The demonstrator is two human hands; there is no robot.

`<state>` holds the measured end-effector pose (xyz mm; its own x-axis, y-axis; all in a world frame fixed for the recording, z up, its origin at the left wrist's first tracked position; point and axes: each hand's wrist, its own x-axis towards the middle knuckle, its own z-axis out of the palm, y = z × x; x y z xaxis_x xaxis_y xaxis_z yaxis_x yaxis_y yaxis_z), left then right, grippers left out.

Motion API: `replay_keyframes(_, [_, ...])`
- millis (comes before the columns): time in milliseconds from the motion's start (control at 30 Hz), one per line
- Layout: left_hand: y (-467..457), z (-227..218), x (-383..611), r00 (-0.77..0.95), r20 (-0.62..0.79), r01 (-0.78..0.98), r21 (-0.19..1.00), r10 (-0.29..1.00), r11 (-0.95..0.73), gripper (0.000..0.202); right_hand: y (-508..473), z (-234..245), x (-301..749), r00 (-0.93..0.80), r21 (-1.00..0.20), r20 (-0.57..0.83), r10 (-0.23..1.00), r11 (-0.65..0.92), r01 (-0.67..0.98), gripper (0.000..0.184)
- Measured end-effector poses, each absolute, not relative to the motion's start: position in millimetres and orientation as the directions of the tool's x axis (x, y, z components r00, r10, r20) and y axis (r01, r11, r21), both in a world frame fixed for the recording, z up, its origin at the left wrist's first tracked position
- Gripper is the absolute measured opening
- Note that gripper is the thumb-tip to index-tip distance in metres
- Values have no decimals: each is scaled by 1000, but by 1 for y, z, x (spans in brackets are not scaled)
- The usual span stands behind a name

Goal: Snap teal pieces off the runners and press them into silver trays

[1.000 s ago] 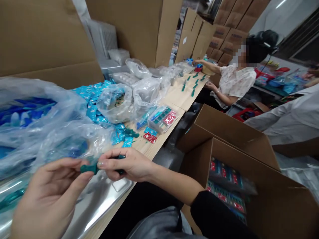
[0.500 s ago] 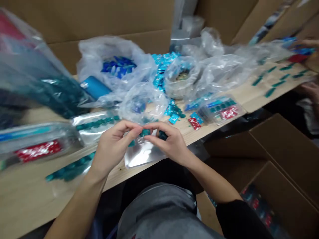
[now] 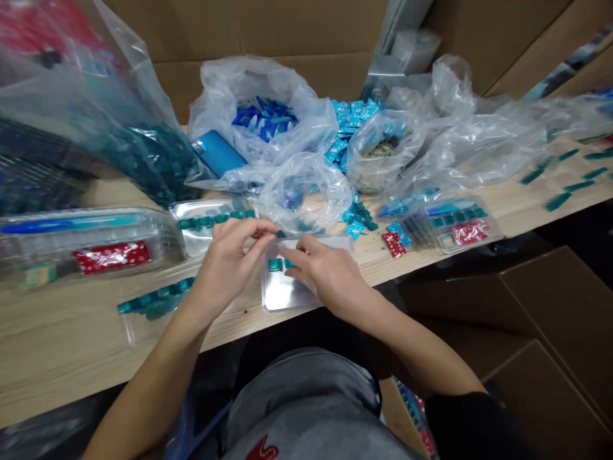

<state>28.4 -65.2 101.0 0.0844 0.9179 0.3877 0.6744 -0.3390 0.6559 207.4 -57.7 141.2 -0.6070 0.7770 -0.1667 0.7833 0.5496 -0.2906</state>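
Two teal pieces [image 3: 274, 264] sit in a shiny metal tray [image 3: 282, 297] on the table edge, most of it bare. Right hand [image 3: 325, 268]: fingertips [image 3: 299, 257] on the pieces, grip unclear. Left hand [image 3: 225, 259]: fingers together at the tray's top edge, held item too small to tell. A fuller row of teal pieces [image 3: 213, 220] lies in a second tray [image 3: 189, 239]. A loose teal strip [image 3: 156, 299] and a plastic bag of blue pieces [image 3: 263, 96] sit on the wooden table [image 3: 57, 326]. Open cardboard box [image 3: 555, 306] below right.
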Motion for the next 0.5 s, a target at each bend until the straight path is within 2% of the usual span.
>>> replay_keyframes(133, [-51, 116, 37, 61, 420, 569, 731, 906, -377, 11, -61, 138, 199, -600, -272, -190, 777, 545, 793, 23])
replay_keyframes(167, [-45, 120, 42, 104, 441, 547, 723, 892, -421, 14, -61, 136, 200, -597, -312, -179, 782, 530, 788, 22])
replay_keyframes(233, [-34, 129, 53, 234, 465, 507, 691, 854, -515, 21, -59, 132, 207, -576, -506, -93, 812, 460, 730, 19])
replay_keyframes(300, [-27, 136, 64, 318, 449, 483, 681, 835, -550, 26, -56, 127, 221, -464, -796, 16, 886, 293, 530, 26])
replay_keyframes(333, [-25, 138, 68, 324, 440, 478, 688, 837, -546, 26, -54, 126, 229, -378, -915, 29, 925, 177, 363, 32])
replay_keyframes(367, [-26, 139, 72, 323, 438, 473, 693, 839, -544, 24, -52, 125, 237, -303, -983, -8, 953, 48, 178, 39])
replay_keyframes(433, [-31, 139, 79, 351, 452, 455, 683, 820, -571, 20, -49, 124, 249, -270, -968, -174, 947, -215, -132, 55])
replay_keyframes(500, [-39, 136, 85, 440, 462, 446, 632, 770, -634, 18, -47, 124, 255, -319, -875, -308, 896, -398, -274, 68])
